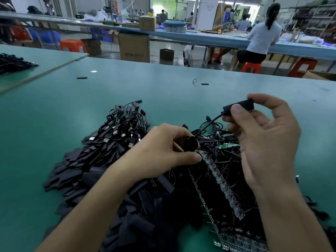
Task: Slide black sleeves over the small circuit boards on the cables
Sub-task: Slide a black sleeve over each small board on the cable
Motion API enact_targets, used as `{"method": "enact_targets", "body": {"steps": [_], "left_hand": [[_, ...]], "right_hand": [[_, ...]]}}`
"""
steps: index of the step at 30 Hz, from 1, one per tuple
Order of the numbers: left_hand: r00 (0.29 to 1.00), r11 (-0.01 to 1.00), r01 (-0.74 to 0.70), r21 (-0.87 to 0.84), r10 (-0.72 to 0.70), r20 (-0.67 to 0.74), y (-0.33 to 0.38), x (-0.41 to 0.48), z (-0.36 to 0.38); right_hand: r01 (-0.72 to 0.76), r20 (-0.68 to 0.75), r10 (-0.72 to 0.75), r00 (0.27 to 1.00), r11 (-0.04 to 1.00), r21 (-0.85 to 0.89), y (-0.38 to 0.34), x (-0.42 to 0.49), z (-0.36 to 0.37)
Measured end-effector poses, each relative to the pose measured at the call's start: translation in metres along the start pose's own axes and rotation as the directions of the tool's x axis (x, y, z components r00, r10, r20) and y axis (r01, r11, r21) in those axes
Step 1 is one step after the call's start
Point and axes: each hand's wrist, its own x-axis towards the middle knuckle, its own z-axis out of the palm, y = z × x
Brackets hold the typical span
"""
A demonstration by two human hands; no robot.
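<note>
Black sleeve (238,106) is held up above the green surface (163,91), at the right of the view. It is pinched on its flat faces between the thumb and forefinger of the right hand (263,140). The other fingers of this hand are loosely curled and hold nothing. A thin cable (209,122) comes out of the near end of the sleeve and runs down to the left hand (163,150). The fingers of that hand are clenched round a dark round part of the cable, and I cannot tell what this part is. No board shows at the mouth of the sleeve, so I judge the board is already inside, or nearly.

The sleeve looks very light and soft, like a flattened tube. A hard pinch on the faces would probably close its mouth, so a light hold at the two edges should serve better. The board is likely stiff but delicate where the wires join it. It seems safer to guide it by the cable just behind it, without strong pulling.

Loose sleeves (81,171) lie in a pile at the lower left. Finished cables (123,130) with plugs lie beyond that pile. Bare circuit boards (225,146) lie in the tangle under the right hand.
</note>
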Motion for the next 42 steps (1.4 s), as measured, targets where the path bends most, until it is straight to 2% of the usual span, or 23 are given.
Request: {"method": "enact_targets", "body": {"steps": [2, 4, 6, 8, 11, 13, 15, 17, 19, 22, 25, 27, 29, 30, 33, 36, 38, 42], "left_hand": [[1.000, 1.000, 0.002, -0.022, -0.003, -0.018, -0.002, 0.001, 0.000], [0.994, 0.999, 0.002, -0.036, -0.006, -0.111, -0.004, 0.002, -0.003], [0.962, 0.994, 0.022, -0.103, -0.049, -0.269, -0.009, 0.004, -0.007], [0.879, 0.986, 0.047, -0.160, -0.117, -0.462, -0.019, 0.011, -0.012], [0.736, 0.987, 0.121, -0.104, -0.160, -0.658, -0.036, 0.030, -0.024], [0.695, 0.982, 0.182, -0.050, -0.165, -0.700, -0.046, 0.044, -0.036], [0.670, 0.977, 0.214, -0.020, -0.162, -0.724, -0.056, 0.055, -0.049], [0.643, 0.967, 0.256, 0.019, -0.155, -0.750, -0.068, 0.061, -0.060], [0.636, 0.943, 0.328, 0.054, -0.178, -0.751, -0.082, 0.064, -0.065], [0.660, 0.909, 0.412, 0.066, -0.248, -0.709, -0.093, 0.065, -0.064], [0.666, 0.878, 0.460, 0.132, -0.242, -0.705, -0.093, 0.060, -0.058], [0.643, 0.852, 0.471, 0.230, -0.153, -0.751, -0.087, 0.054, -0.052], [0.634, 0.884, 0.376, 0.278, -0.026, -0.773, -0.074, 0.049, -0.043], [0.652, 0.919, 0.287, 0.270, 0.019, -0.758, -0.066, 0.046, -0.038], [0.768, 0.994, 0.013, 0.109, 0.059, -0.638, -0.036, 0.033, -0.023], [0.901, 0.970, -0.212, -0.122, 0.145, -0.408, -0.009, 0.017, -0.011], [0.933, 0.950, -0.262, -0.171, 0.205, -0.294, 0.003, 0.010, -0.007], [0.939, 0.921, -0.296, -0.253, 0.233, -0.252, 0.010, 0.006, -0.007]], "right_hand": [[0.006, -0.022, -0.007, 1.000, 1.000, -0.025, 0.000, 0.000, 0.001], [0.021, -0.062, -0.027, 0.998, 0.995, -0.097, 0.000, 0.000, 0.000], [0.031, -0.099, -0.056, 0.994, 0.971, -0.238, 0.001, 0.002, -0.004], [0.026, -0.086, -0.068, 0.994, 0.907, -0.420, 0.002, 0.005, -0.011], [0.001, 0.006, 0.004, 1.000, 0.771, -0.636, 0.008, 0.009, -0.016], [-0.001, 0.067, 0.078, 0.995, 0.663, -0.749, 0.010, 0.008, -0.016], [0.010, 0.116, 0.155, 0.981, 0.556, -0.831, 0.012, 0.005, -0.015], [0.032, 0.122, 0.202, 0.972, 0.399, -0.916, 0.017, 0.004, -0.017], [0.003, 0.055, 0.214, 0.975, 0.235, -0.972, 0.021, 0.007, -0.019], [-0.070, -0.034, 0.261, 0.965, 0.128, -0.989, 0.026, 0.010, -0.024], [-0.079, -0.022, 0.262, 0.965, 0.212, -0.974, 0.030, 0.010, -0.031], [-0.040, 0.015, 0.179, 0.984, 0.297, -0.954, 0.028, 0.011, -0.033], [0.043, 0.079, 0.075, 0.994, 0.392, -0.919, 0.022, 0.012, -0.031], [0.080, 0.108, 0.036, 0.993, 0.461, -0.884, 0.018, 0.011, -0.028], [0.113, 0.182, 0.038, 0.983, 0.658, -0.745, 0.012, 0.007, -0.018], [0.133, 0.267, 0.041, 0.963, 0.789, -0.600, 0.011, 0.003, -0.010], [0.137, 0.312, 0.031, 0.950, 0.854, -0.502, 0.009, 0.002, -0.008], [0.101, 0.382, 0.044, 0.923, 0.932, -0.349, 0.006, 0.000, -0.004]]}}
